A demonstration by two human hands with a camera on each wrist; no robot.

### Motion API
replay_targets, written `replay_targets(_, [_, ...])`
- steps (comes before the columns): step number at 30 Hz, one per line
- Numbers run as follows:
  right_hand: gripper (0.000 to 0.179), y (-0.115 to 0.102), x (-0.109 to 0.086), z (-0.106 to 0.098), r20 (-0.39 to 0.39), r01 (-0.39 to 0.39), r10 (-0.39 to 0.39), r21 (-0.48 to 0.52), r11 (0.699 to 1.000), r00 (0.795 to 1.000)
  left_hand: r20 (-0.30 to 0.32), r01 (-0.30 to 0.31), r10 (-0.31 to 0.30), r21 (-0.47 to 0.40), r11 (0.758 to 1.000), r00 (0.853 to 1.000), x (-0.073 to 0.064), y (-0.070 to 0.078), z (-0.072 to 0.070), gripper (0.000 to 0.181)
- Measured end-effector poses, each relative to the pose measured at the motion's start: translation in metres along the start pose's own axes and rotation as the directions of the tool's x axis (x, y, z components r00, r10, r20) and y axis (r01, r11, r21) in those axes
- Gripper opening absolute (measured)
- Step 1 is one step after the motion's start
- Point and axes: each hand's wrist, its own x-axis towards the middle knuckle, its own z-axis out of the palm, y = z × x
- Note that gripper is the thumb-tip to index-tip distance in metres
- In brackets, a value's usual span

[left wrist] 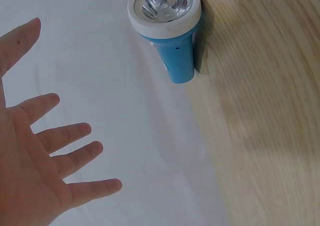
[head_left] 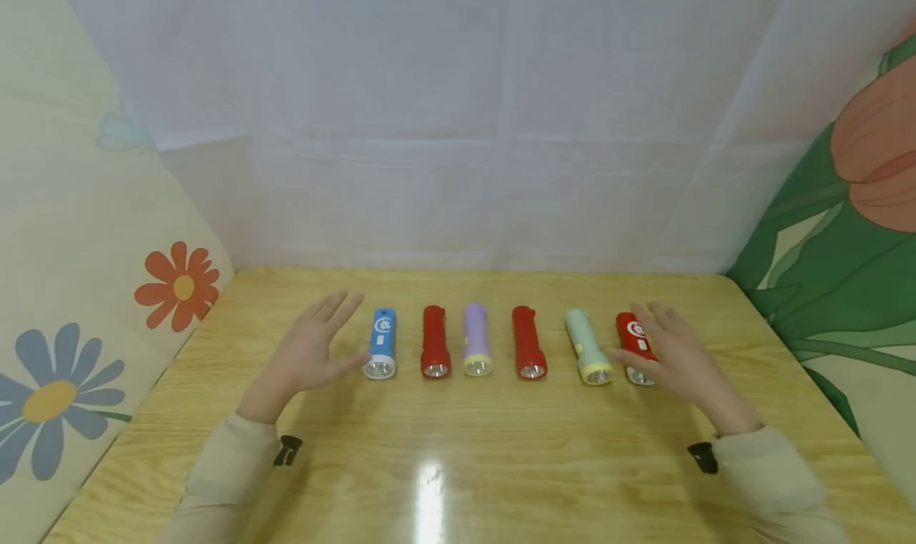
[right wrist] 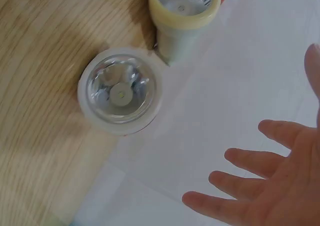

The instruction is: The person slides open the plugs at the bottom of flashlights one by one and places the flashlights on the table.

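Several flashlights lie in a row on the wooden table, lens ends toward me. From the left come a blue flashlight [head_left: 382, 339] with a white rim, a red flashlight [head_left: 434, 339], a purple flashlight [head_left: 475, 337] with a yellow rim, another red flashlight [head_left: 528, 341], a mint green flashlight [head_left: 588, 345] and a red flashlight [head_left: 632, 331] with a white print. My left hand [head_left: 308, 353] is left of the blue one, fingers spread, holding nothing. At the other end my right hand [head_left: 680, 357], fingers extended and empty, overlaps the printed red flashlight in the head view.
The wooden table [head_left: 501, 464] backs onto a white cloth [head_left: 458, 130]. Flower-patterned panels stand on both sides, with a blue flower [head_left: 50, 441] on the left and large green leaves [head_left: 837, 289] on the right. Black clips [head_left: 704, 457] hang by both sleeves.
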Motion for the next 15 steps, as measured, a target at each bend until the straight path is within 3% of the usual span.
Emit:
replay_targets(7, [0.077, -0.018, 0.003, 0.003, 0.006, 0.064, -0.064, -0.002, 0.998, 0.998, -0.019, 0.009, -0.011, -0.096, 0.995, 1.0, -0.001, 0.001, 0.0, 0.073])
replay_targets(15, [0.07, -0.03, 0.007, 0.012, -0.016, 0.116, -0.116, 0.002, 0.993, 0.993, -0.086, -0.045, 0.034, -0.128, 0.991, 0.996, -0.001, 0.002, 0.001, 0.063])
